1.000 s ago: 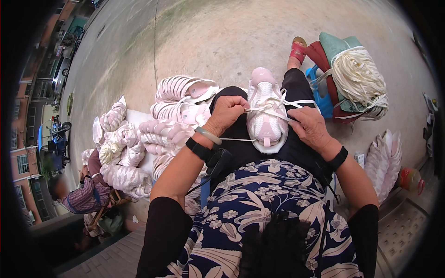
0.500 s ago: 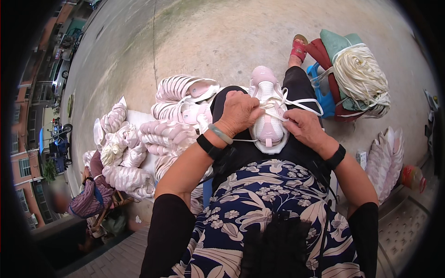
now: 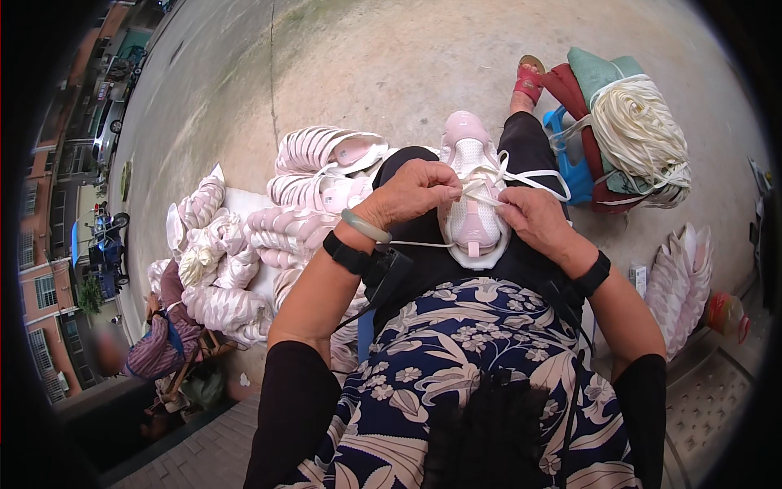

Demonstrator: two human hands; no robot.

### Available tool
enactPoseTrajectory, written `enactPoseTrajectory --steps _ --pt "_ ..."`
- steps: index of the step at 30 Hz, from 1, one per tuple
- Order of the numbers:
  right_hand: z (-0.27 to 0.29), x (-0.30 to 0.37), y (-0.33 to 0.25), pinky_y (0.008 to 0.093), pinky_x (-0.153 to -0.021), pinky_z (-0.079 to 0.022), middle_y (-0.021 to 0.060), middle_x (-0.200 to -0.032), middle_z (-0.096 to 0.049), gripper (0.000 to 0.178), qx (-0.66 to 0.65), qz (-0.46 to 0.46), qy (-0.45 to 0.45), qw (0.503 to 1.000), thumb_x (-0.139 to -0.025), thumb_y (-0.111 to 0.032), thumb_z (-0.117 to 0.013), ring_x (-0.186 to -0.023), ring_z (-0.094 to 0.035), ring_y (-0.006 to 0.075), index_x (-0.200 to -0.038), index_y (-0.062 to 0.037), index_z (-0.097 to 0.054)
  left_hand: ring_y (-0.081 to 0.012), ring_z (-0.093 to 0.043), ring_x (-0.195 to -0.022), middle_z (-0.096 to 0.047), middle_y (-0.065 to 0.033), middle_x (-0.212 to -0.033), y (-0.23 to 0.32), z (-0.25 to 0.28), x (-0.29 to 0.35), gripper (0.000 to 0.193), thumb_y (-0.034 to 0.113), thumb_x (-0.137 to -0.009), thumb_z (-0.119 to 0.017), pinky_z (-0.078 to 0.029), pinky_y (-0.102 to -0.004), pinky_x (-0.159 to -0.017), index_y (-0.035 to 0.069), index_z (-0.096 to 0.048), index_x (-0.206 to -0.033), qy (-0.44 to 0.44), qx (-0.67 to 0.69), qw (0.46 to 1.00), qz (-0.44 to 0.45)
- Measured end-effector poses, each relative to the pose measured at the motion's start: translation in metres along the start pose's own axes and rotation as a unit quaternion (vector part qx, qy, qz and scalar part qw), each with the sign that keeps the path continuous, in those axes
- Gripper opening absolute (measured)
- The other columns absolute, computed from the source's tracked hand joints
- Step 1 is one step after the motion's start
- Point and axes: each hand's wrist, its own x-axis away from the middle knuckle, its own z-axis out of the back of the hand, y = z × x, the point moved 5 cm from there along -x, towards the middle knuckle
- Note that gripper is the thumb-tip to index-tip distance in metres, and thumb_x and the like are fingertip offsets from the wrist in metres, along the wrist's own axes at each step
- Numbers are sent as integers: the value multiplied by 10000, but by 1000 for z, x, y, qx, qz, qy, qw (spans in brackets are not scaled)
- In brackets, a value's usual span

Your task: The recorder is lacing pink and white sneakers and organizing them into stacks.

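A pink and white shoe upper [image 3: 470, 151] rests on my lap, its toe pointing away from me. White shoelace [image 3: 533, 174] runs through its upper part, with a loop lying out to the right over my thigh. My left hand [image 3: 419, 189] is closed in a pinch on the lace at the shoe's left side. Across from it, my right hand [image 3: 531, 213] pinches the lace at the right side, close to the tongue. Another stretch of lace passes below my left wrist toward the shoe. The fingertips partly cover the lace between the hands.
Stacked pink and white shoe uppers [image 3: 297, 232] lie to my left. A bundle of cream laces [image 3: 639, 122] sits on cloths over a blue stool [image 3: 572, 163] at right. More uppers [image 3: 678, 285] stand at lower right beside a plastic bottle [image 3: 727, 316]. Another person [image 3: 167, 346] sits at far left.
My left hand has shifted slightly right, its fingers now nearer the middle of the shoe. The right hand stays almost in place, still on the lace.
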Motion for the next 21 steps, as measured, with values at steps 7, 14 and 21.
enactPoseTrajectory --steps 7,14,21 --pt "-1 1 -5 418 -591 -426 147 -690 -577 159 8 26 4 1000 -803 -197 -558 -672 -572 337 -745 -49 -564 -68 -512 -802 -605 1 -885 3 -10 -7 198 163 -831 -596 -403 -221 -780 6 -645 -941 41 217 975 -24" --pt "23 30 -19 388 -546 -420 112 -622 -545 134 66 97 46 992 -792 -150 -574 -610 -564 306 -701 -60 -535 -76 -508 -806 -609 -13 -890 -18 -3 0 205 167 -769 -619 -391 -214 -792 6 -647 -892 137 225 964 42" --pt "76 92 6 349 -500 -406 131 -628 -528 36 46 62 114 990 -791 -53 -574 -569 -542 309 -758 -42 -564 -96 -492 -816 -484 12 -973 -37 -9 -3 214 21 -636 -666 -419 -223 -760 34 -586 -833 188 56 980 42"
